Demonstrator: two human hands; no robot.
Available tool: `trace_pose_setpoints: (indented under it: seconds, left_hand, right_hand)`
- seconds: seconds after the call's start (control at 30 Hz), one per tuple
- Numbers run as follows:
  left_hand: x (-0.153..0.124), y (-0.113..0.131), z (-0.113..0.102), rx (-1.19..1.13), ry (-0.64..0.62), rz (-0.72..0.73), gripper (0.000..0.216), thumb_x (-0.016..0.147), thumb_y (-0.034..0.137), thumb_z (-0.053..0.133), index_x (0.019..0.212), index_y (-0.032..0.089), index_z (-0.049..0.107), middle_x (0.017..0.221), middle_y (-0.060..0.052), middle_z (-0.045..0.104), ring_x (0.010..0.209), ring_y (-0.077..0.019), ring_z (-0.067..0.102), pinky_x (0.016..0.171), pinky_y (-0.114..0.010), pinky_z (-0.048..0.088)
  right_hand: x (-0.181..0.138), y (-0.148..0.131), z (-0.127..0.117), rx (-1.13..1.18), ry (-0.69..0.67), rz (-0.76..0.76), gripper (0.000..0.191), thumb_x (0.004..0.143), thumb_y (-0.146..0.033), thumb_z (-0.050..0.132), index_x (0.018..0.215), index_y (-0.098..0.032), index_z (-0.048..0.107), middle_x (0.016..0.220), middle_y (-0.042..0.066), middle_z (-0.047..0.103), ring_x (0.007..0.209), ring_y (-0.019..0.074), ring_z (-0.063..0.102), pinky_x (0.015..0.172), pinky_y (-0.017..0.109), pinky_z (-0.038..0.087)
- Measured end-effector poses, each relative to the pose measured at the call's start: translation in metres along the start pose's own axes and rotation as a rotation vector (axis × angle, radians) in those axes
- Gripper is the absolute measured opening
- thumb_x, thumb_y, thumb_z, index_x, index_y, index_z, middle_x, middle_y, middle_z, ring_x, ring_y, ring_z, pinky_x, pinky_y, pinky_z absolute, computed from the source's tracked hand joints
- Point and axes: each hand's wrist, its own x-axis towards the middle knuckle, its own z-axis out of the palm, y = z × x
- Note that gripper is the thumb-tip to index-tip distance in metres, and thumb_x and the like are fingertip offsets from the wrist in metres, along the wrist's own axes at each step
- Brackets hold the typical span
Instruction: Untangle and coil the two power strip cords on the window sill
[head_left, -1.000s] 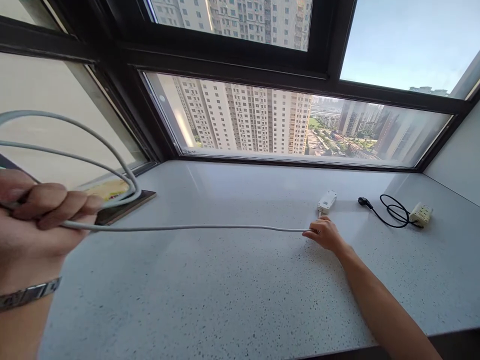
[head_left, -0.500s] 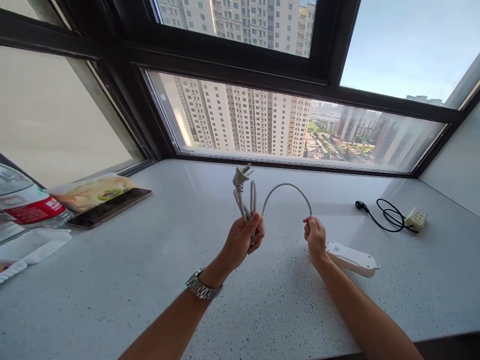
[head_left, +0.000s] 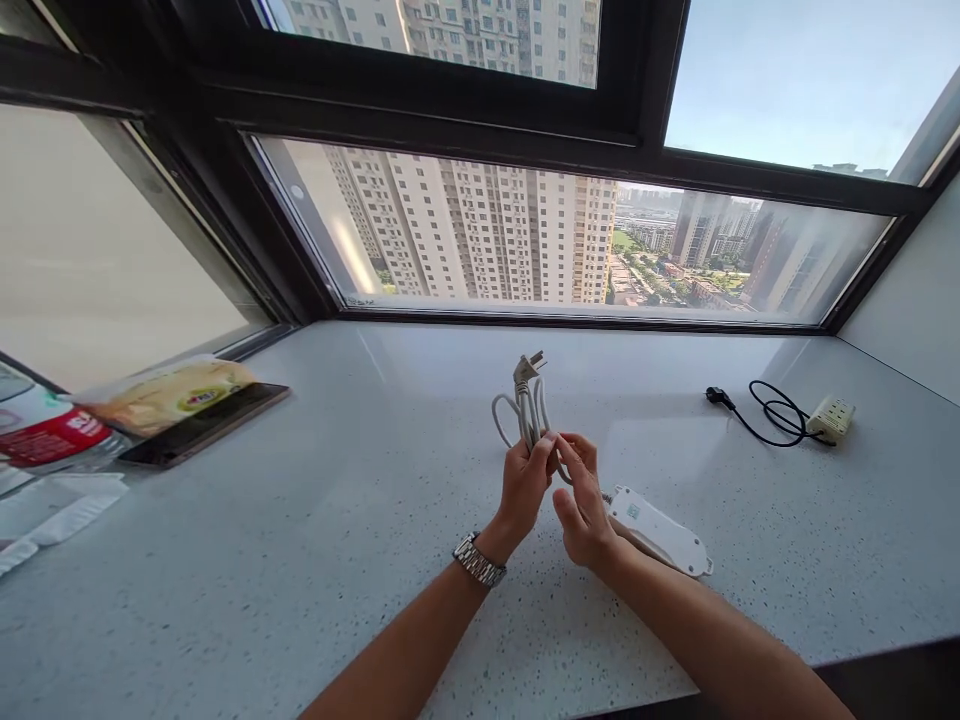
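Fingers (head_left: 534, 458) of the left hand (head_left: 525, 485) clench around a folded bundle of grey cable (head_left: 525, 410), its plug (head_left: 526, 368) sticking up above the fist. The right hand (head_left: 583, 515) meets it just to the right, fingertips pinching the cable's short free stretch, which runs down to a white power strip (head_left: 664, 532) lying flat on the speckled white sill (head_left: 300, 560) beside that wrist. A metal watch (head_left: 478, 560) bands the left wrist. At far right, well apart, a black cord (head_left: 772, 420) coils beside a beige socket block (head_left: 829, 418). At left a snack packet (head_left: 161, 392) lies on a dark tablet (head_left: 210, 428), near a red-labelled bottle (head_left: 37, 432). Tower blocks fill the window (head_left: 525, 230) beyond
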Motion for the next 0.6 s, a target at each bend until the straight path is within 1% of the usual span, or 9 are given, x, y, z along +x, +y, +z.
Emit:
trace_pose_setpoints:
  seconds: [0.07, 0.13, 0.23, 0.3, 0.33, 0.4, 0.5, 0.57, 0.6]
  left_hand:
    - [0.004, 0.003, -0.004, -0.052, 0.012, -0.022, 0.031, 0.075, 0.04, 0.055, 0.058, 0.018, 0.042, 0.049, 0.007, 0.034, 0.041, -0.0052, 0.027, 0.038, -0.018, 0.024]
    - [0.008, 0.008, -0.008, -0.144, -0.014, 0.001, 0.03, 0.074, 0.037, 0.054, 0.056, 0.018, 0.041, 0.052, 0.005, 0.038, 0.044, -0.0062, 0.034, 0.04, -0.018, 0.029]
    - [0.011, 0.019, -0.014, -0.3, -0.074, -0.013, 0.033, 0.074, 0.035, 0.057, 0.054, 0.018, 0.037, 0.052, 0.005, 0.038, 0.049, -0.0081, 0.044, 0.05, -0.021, 0.041]
    - [0.012, 0.026, -0.018, -0.352, -0.115, -0.075, 0.034, 0.075, 0.038, 0.058, 0.057, 0.019, 0.036, 0.051, 0.007, 0.037, 0.047, -0.0081, 0.045, 0.054, -0.023, 0.045]
    - [0.013, 0.028, -0.021, -0.369, -0.133, -0.096, 0.034, 0.076, 0.039, 0.059, 0.059, 0.019, 0.037, 0.051, 0.007, 0.039, 0.045, -0.0077, 0.044, 0.053, -0.024, 0.045]
    - [0.014, 0.031, -0.028, -0.41, -0.149, -0.114, 0.034, 0.076, 0.038, 0.06, 0.062, 0.019, 0.037, 0.051, 0.009, 0.038, 0.04, -0.006, 0.041, 0.051, -0.023, 0.043]
    - [0.016, 0.029, -0.036, -0.458, -0.139, -0.117, 0.031, 0.076, 0.035, 0.06, 0.063, 0.019, 0.037, 0.047, 0.011, 0.032, 0.033, -0.0029, 0.029, 0.043, -0.019, 0.036]
    - [0.017, 0.024, -0.039, -0.438, -0.145, -0.114, 0.033, 0.076, 0.035, 0.059, 0.059, 0.019, 0.035, 0.044, 0.011, 0.028, 0.031, -0.0023, 0.023, 0.039, -0.019, 0.031]
    - [0.017, 0.021, -0.04, -0.413, -0.15, -0.112, 0.036, 0.076, 0.036, 0.059, 0.057, 0.019, 0.034, 0.043, 0.011, 0.027, 0.031, -0.0024, 0.022, 0.038, -0.019, 0.029]
  right_hand:
    - [0.0, 0.0, -0.003, -0.05, 0.009, -0.071, 0.055, 0.093, -0.053, 0.029, 0.136, -0.019, 0.036, 0.131, 0.016, 0.038, 0.125, 0.0252, 0.038, 0.097, 0.044, 0.042]
    - [0.001, -0.001, -0.007, -0.096, -0.021, -0.194, 0.042, 0.093, -0.045, 0.036, 0.124, -0.019, 0.046, 0.123, 0.015, 0.046, 0.118, 0.0241, 0.044, 0.094, 0.043, 0.043]
    - [0.002, -0.006, -0.011, -0.16, -0.175, -0.423, 0.023, 0.091, -0.037, 0.043, 0.098, -0.02, 0.058, 0.097, 0.009, 0.059, 0.093, 0.0189, 0.055, 0.082, 0.036, 0.047]
    - [0.001, -0.009, -0.012, -0.215, -0.277, -0.501, 0.02, 0.089, -0.037, 0.047, 0.086, -0.021, 0.059, 0.086, 0.007, 0.063, 0.083, 0.0174, 0.057, 0.076, 0.033, 0.047]
    - [-0.001, -0.01, -0.012, -0.236, -0.316, -0.505, 0.021, 0.088, -0.037, 0.048, 0.082, -0.021, 0.06, 0.082, 0.006, 0.063, 0.079, 0.017, 0.057, 0.073, 0.033, 0.047]
    - [-0.006, -0.011, -0.014, -0.237, -0.413, -0.464, 0.027, 0.087, -0.039, 0.049, 0.07, -0.02, 0.058, 0.068, 0.004, 0.061, 0.065, 0.014, 0.055, 0.063, 0.028, 0.044]
    - [-0.011, -0.014, -0.021, -0.233, -0.685, -0.322, 0.039, 0.086, -0.041, 0.051, 0.055, -0.019, 0.051, 0.051, -0.002, 0.051, 0.045, 0.0074, 0.044, 0.048, 0.022, 0.034]
    - [-0.009, -0.018, -0.026, -0.347, -0.856, -0.204, 0.042, 0.085, -0.044, 0.054, 0.053, -0.018, 0.052, 0.049, -0.003, 0.05, 0.042, 0.0064, 0.04, 0.045, 0.023, 0.029]
    - [-0.007, -0.02, -0.028, -0.433, -0.916, -0.148, 0.043, 0.085, -0.046, 0.055, 0.053, -0.017, 0.054, 0.049, -0.002, 0.051, 0.041, 0.0067, 0.04, 0.045, 0.024, 0.027]
